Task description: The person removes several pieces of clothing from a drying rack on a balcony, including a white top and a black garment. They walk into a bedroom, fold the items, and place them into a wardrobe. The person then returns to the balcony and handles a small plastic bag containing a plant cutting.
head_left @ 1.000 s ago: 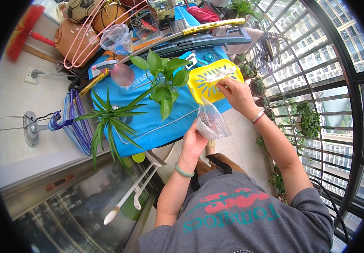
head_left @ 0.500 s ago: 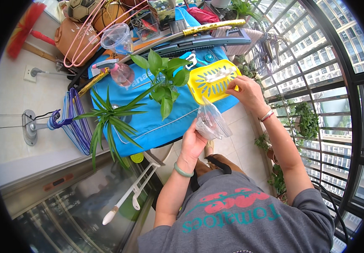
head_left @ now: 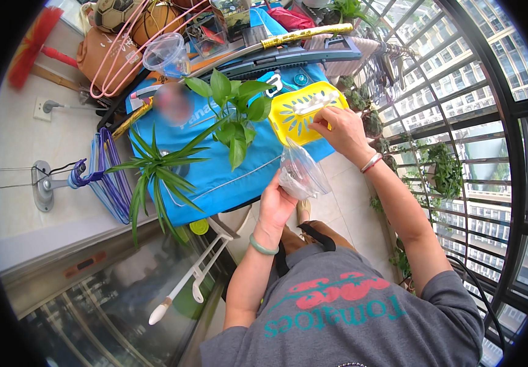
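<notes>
My left hand (head_left: 276, 202) holds a clear plastic bag (head_left: 300, 174) with small pale pieces in its bottom, at the near edge of a blue cloth-covered table (head_left: 227, 177). My right hand (head_left: 340, 128) reaches into a yellow slotted basket (head_left: 294, 113) on that table, fingertips closed on small white pieces inside it. A green bangle sits on my left wrist and a silver bracelet on my right.
Two leafy potted plants (head_left: 230, 113) (head_left: 154, 165) stand on the blue cloth to the left of the basket. Hangers (head_left: 108, 183), a clear cup (head_left: 166, 55), balls and clutter lie behind. A railing with plants (head_left: 441, 171) runs on the right.
My right hand moved from above the bag back to the yellow basket and reached into it. My left hand kept holding the bag in about the same place.
</notes>
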The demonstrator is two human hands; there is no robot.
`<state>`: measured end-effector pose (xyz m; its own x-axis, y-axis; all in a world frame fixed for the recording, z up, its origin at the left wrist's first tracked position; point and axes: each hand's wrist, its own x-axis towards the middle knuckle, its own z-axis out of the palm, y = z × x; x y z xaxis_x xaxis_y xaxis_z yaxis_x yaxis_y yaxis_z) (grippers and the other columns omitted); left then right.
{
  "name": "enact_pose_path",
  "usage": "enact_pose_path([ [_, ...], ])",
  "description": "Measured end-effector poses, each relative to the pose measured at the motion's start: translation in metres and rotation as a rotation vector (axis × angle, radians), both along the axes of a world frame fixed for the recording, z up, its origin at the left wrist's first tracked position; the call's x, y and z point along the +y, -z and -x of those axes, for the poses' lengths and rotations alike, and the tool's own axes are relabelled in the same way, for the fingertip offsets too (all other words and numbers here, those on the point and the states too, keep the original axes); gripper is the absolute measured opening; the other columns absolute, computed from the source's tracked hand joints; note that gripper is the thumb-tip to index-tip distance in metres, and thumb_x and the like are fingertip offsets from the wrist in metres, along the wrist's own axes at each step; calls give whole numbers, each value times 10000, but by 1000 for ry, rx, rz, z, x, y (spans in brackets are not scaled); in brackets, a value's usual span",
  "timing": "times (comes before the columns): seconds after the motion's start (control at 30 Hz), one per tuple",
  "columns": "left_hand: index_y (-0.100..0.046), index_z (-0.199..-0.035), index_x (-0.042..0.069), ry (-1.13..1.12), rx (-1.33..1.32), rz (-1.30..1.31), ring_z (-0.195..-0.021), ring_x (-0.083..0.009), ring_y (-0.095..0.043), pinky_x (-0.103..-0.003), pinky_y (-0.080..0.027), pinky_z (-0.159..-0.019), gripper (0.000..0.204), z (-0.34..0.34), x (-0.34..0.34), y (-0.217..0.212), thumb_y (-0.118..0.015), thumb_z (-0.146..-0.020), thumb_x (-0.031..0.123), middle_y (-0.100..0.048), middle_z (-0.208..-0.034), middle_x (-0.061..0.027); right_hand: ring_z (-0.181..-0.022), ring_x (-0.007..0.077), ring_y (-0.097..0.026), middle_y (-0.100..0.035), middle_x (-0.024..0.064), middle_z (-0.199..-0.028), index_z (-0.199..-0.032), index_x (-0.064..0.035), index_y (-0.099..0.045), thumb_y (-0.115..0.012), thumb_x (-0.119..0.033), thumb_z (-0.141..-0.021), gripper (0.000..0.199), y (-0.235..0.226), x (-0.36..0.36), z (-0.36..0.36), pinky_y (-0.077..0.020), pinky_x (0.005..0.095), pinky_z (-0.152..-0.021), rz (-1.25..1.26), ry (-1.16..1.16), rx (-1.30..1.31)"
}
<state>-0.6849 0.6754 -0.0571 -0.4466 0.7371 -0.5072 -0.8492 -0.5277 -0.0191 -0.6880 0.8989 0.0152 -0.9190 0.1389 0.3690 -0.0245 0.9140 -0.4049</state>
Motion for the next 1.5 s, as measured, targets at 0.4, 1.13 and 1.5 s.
enact_pose_path([
  [0.4, -493, -1306, 12, -46, 46, 50, -1163, -233, -569, -405, -462, -1026, 358, 3, -6, -8, -398, -1033, 223, -574, -1291, -106, -768, 203, -627, -642, 43, -888, -883, -65, -669, -716, -118, -821, 94, -54, -43, -33, -503, 313, -682, 579, -214, -258],
  [1.13, -498, -1328, 87, -40, 161, 71, -1155, -186, -561, -379, -462, -1004, 357, -2, -2, -24, -350, -1055, 263, -581, -1277, -47, -981, 234, -563, -609, 68, -1082, -776, -54, -677, -644, -132, -765, 86, -25, -80, -42, -427, 387, -780, -8, -224, -150],
  [1.5, -473, -1341, 61, -50, 117, 2, -1172, -203, -553, -373, -449, -1024, 366, -4, 3, -26, -341, -1053, 244, -561, -1298, -76, -1108, 183, -551, -616, 5, -1209, -742, -109, -665, -716, -126, -700, 69, -25, -84, -44, -393, 358, -859, -115, -211, -105],
])
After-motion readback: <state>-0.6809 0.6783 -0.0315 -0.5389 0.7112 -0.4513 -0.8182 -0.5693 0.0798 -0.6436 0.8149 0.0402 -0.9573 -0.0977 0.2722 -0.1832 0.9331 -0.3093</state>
